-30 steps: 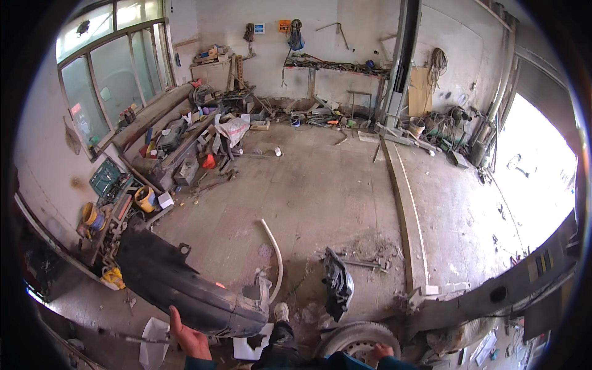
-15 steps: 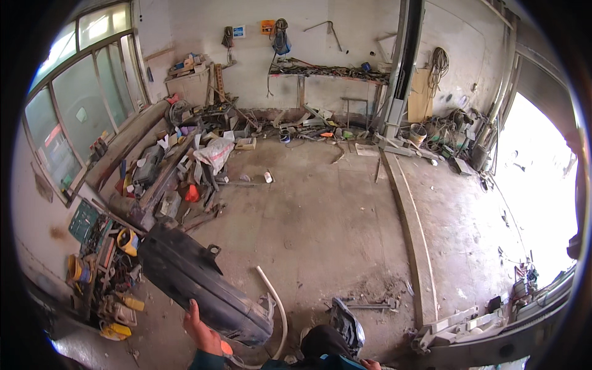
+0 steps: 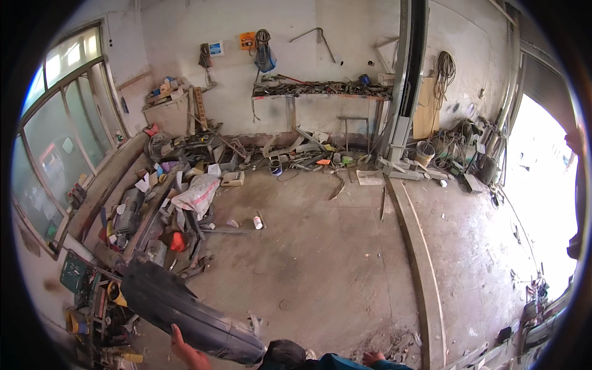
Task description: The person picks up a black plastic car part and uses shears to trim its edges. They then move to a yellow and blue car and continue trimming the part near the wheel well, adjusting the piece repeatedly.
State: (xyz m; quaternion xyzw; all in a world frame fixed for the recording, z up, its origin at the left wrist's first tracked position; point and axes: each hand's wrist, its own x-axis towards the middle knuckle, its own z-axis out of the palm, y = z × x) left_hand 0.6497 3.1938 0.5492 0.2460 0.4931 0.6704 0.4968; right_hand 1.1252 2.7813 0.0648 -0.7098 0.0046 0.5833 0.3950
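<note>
A long black panel (image 3: 192, 319) is gripped at its near edge by the left hand (image 3: 190, 355), while how far the right hand (image 3: 374, 357) is closed, or on what, cannot be told.

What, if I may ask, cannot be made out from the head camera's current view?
- Left hand: in the head view, the lower edge and perhaps the long curved black plastic panel hide most fingers.
- Right hand: head view; the lower edge cuts it off, so whatever it holds is unclear.
- Small dark items along the back wall: head view; too small and jumbled.
- Bright white doorway: head view; glare washes out the outside.
</note>
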